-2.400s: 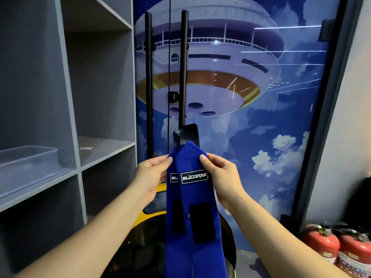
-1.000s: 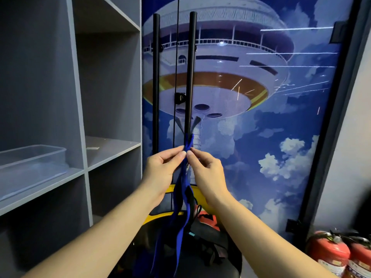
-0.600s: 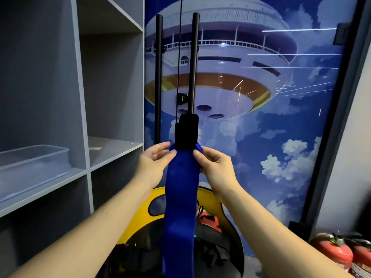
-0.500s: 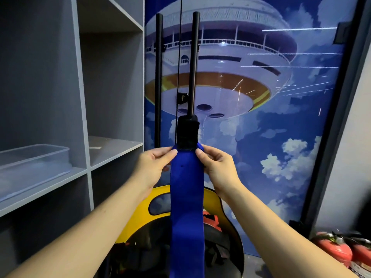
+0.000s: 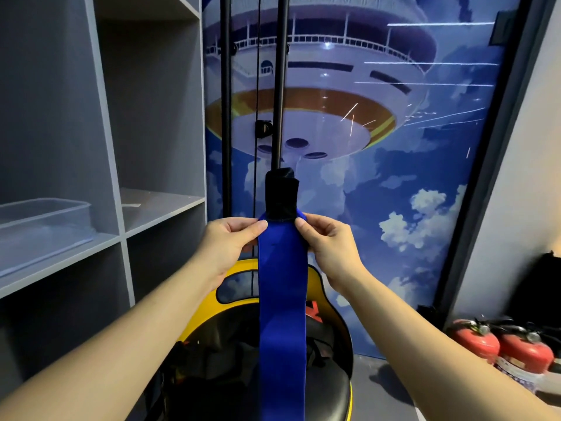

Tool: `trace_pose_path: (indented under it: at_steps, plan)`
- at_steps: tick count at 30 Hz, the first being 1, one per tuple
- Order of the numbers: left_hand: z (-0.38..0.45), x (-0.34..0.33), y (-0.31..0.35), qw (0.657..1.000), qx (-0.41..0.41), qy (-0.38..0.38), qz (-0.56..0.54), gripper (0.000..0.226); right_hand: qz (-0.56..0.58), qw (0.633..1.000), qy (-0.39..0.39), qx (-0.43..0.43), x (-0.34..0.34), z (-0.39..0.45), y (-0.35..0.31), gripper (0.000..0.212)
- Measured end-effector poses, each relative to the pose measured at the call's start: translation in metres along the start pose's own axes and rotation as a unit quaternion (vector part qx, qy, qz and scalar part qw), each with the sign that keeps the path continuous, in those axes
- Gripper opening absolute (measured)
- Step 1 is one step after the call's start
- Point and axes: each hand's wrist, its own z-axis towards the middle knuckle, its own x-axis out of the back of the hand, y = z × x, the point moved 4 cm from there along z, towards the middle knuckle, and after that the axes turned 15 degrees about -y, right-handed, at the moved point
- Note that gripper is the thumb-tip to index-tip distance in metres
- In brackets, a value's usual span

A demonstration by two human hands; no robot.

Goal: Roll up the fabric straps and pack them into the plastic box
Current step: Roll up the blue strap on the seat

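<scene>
Hands hold a long blue fabric strap [image 5: 282,299] upright in front of the person, its long axis running straight up and down. The left hand [image 5: 229,241] pinches the strap's left edge near the top between thumb and curled fingers, and the right hand [image 5: 329,243] pinches the right edge at the same height. Above the two grips the strap ends in a black patch [image 5: 281,192], standing up with its tip curled over. Below the hands the flat band hangs down and leaves the bottom of the view, so its lower end cannot be seen.

Well to the left, a clear rectangular plastic box [image 5: 42,220] sits on a shelf of the grey shelving unit [image 5: 103,123], apart from the strap. Behind the strap stand two black vertical poles [image 5: 280,86] against a blue wall mural of a saucer-shaped craft among clouds [image 5: 334,101]. Beneath the strap is a round black seat with a yellow rim [image 5: 329,390]. Two red fire extinguishers [image 5: 501,347] stand on the floor at the lower right.
</scene>
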Motion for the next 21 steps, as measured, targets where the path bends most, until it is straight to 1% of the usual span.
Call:
trace_pose_path:
  at_steps: [4,7,9,11,13,15,17,21]
  plan:
    - [-0.009,-0.002,-0.001,1.0,-0.006,-0.015,0.01,0.017,-0.014,1.0,0.004,0.009,0.001,-0.011,-0.001,0.021]
    - [-0.016,-0.002,-0.004,0.999,-0.005,-0.037,0.016,0.02,-0.019,1.0,-0.009,0.008,0.001,-0.02,-0.003,0.017]
    - [-0.022,-0.002,-0.005,0.997,-0.002,-0.072,-0.012,0.023,-0.012,0.999,-0.03,0.002,0.001,-0.026,-0.004,0.016]
    - [-0.027,-0.005,-0.004,0.991,-0.002,-0.117,-0.059,0.035,-0.004,0.999,-0.048,-0.004,0.003,-0.029,-0.002,0.016]
    - [-0.031,-0.008,-0.002,0.985,-0.01,-0.142,-0.092,0.042,0.013,0.998,-0.053,-0.007,0.004,-0.031,-0.001,0.016]
    - [-0.031,-0.009,-0.007,0.985,-0.013,-0.143,-0.096,0.041,0.03,0.998,-0.052,-0.011,0.004,-0.033,0.005,0.015]
    - [-0.027,-0.007,-0.022,0.988,0.001,-0.13,-0.081,0.034,0.029,0.998,-0.051,-0.024,0.003,-0.032,0.019,0.014]
    - [-0.022,-0.001,-0.078,0.992,0.071,-0.086,-0.056,0.018,0.019,0.995,-0.042,-0.085,-0.001,-0.029,0.076,0.019]
